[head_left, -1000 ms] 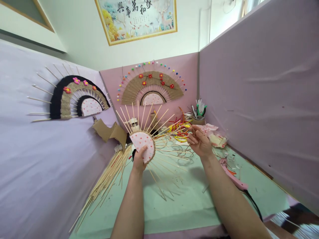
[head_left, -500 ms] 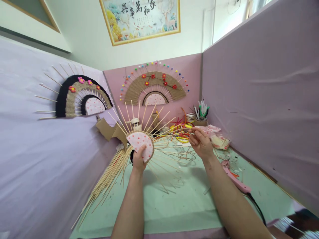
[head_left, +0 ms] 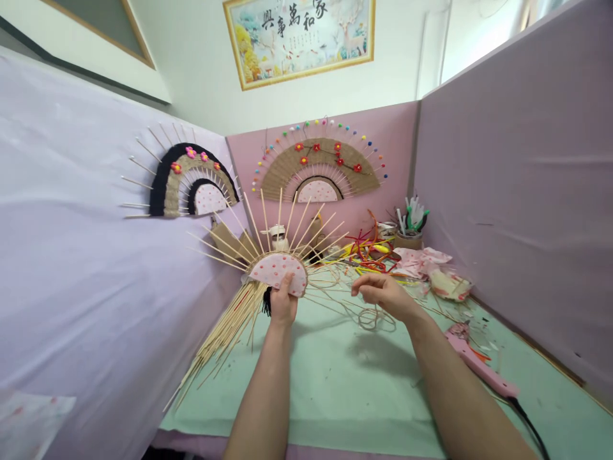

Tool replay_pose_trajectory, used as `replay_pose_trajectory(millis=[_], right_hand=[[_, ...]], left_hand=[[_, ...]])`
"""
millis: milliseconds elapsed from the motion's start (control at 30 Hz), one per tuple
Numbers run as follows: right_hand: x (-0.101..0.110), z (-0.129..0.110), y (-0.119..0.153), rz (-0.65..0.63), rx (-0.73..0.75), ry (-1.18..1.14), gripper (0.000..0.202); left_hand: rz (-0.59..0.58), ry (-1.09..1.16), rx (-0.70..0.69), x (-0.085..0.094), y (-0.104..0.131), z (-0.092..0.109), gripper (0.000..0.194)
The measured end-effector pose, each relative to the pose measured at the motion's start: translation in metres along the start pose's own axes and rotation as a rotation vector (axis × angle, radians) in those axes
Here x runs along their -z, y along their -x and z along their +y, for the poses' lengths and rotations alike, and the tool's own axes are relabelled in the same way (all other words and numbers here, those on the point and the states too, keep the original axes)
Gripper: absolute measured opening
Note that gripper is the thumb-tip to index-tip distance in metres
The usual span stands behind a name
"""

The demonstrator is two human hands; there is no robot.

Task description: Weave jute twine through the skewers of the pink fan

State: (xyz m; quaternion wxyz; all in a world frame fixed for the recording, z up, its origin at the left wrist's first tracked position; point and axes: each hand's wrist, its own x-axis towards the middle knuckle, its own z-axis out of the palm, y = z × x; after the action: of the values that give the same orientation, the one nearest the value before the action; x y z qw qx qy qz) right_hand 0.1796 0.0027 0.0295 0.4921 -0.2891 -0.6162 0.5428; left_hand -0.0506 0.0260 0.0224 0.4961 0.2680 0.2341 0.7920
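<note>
My left hand (head_left: 284,305) grips a half-round fan (head_left: 272,268) by its lower right part, thumb on the front. Pink dotted fabric covers the fan's core, and thin bamboo sticks (head_left: 281,220) spread outward from its curved edge. To the right of the fan, my right hand (head_left: 383,295) is raised over the table with thumb and fingers pinched together. It appears to pinch a thin strand of twine (head_left: 371,317), whose loose loops lie below the fingers; the strand is hard to make out at the fingertips. A black tassel (head_left: 267,301) shows beside my left wrist.
Bamboo sticks (head_left: 225,338) lie heaped on the left. Coloured pipe cleaners (head_left: 371,246), a pot of tools (head_left: 408,239) and dotted cloth (head_left: 421,260) are at the back. A pink corded glue gun (head_left: 483,370) lies right. Two decorated fans (head_left: 316,163) hang on the partitions.
The fan has turned counterclockwise in my left hand, so more sticks point left. My right hand has come lower and turned palm-down. The whole view has shifted left.
</note>
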Motion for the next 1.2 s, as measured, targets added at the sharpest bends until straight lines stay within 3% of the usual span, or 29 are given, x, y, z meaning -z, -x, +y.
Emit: replay_pose_trajectory(millis=[133, 333, 600, 800, 1033, 1200], right_hand=[[-0.026, 0.012, -0.004, -0.163, -0.175, 0.228, 0.022], [-0.058, 0.039, -0.005, -0.412, -0.229, 0.303, 0.012], [-0.055, 0.042, -0.007, -0.347, -0.216, 0.284, 0.014], [-0.048, 0.036, -0.005, -0.337, -0.204, 0.279, 0.015], [-0.023, 0.015, 0.001, -0.292, -0.23, 0.315, 0.027], [-0.003, 0.005, 0.003, -0.131, -0.167, 0.271, 0.03]], left_hand=[[-0.039, 0.1, 0.008, 0.001, 0.0, 0.0, 0.031], [-0.159, 0.164, 0.147, 0.001, 0.007, -0.012, 0.023], [-0.262, 0.247, 0.217, 0.003, 0.006, -0.01, 0.029], [-0.248, 0.232, 0.222, 0.006, 0.002, -0.007, 0.031], [-0.175, 0.275, 0.204, 0.01, -0.004, -0.004, 0.03], [-0.121, 0.284, 0.208, 0.01, -0.005, -0.002, 0.025]])
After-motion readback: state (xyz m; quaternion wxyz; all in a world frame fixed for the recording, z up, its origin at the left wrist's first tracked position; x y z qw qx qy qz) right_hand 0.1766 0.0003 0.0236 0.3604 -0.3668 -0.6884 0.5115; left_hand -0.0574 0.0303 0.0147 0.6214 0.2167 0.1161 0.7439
